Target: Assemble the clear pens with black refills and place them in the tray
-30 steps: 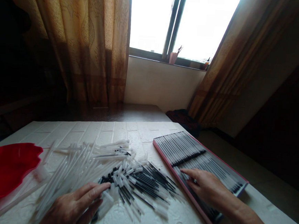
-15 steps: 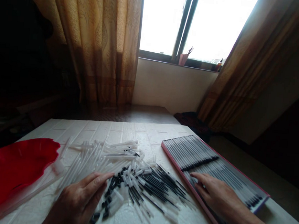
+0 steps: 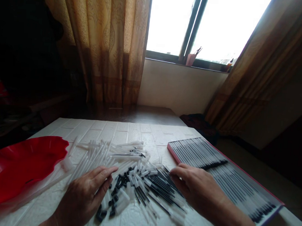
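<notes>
On the left, my left hand (image 3: 84, 191) hovers at the edge of a pile of small black plugs (image 3: 117, 187), thumb and fingers a little apart and nothing visible in them. Short translucent caps (image 3: 136, 178) lie mixed in beside the plugs. My right hand (image 3: 194, 186) is over the far right end of a bundle of thin black pen refills (image 3: 162, 187), its fingers loosely curled with a gap at the thumb. No object shows in that hand. Long clear pen barrels (image 3: 92, 160) are spread out behind my left hand.
A shallow box (image 3: 172, 152) with rows of pens stands on the right, partly behind my right forearm. A red scalloped tray (image 3: 31, 166) lies at the left of the white brick-patterned table (image 3: 136, 127). Curtains (image 3: 104, 46) and a window are beyond.
My right hand has moved left, out from over the pen box to the black refills. My left hand stays by the plugs. The view has turned slightly left.
</notes>
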Demonstrator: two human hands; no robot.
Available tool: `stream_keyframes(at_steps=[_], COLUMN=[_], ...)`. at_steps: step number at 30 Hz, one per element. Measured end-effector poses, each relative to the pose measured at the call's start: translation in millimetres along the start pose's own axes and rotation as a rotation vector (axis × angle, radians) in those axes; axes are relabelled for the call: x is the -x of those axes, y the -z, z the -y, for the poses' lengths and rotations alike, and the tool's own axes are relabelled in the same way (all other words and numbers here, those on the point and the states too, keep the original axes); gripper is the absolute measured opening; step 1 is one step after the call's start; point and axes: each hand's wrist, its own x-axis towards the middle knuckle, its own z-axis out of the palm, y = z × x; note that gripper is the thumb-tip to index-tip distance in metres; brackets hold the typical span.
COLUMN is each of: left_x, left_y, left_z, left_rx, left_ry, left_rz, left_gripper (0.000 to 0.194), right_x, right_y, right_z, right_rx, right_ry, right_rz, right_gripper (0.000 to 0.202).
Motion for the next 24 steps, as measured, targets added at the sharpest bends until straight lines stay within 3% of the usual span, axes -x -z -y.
stream_keyframes(at_steps=[4,9,16,24], left_x=[-0.2,-2.4,1.4,7.0], left_y=[-0.3,1.0,-0.7,3.1], left_z=[6.6,13.1,14.9,22.6], left_rx=[-0.034,-0.075,-0.119,-0.229], left_ry=[0.026,0.087,0.123,0.254], left_rz=[-0.025,-0.028,0.109,0.233], left_gripper=[0.028,0.026,0.026,0.027], right_x=[-28.4,-48.5,-52.2,-45.3], right_y=[-3.6,-28.6,-59.9,-53.8], right_z=[23.6,34.3,41.9,24.7], right_rx=[-0.021,-0.072,-0.204,-0.191], right_ry=[0.067,0.060,0.131,0.078], right_rz=[0.072,0.020,-0.059,0.025], right_gripper=[0.022,0.024,0.023,0.034])
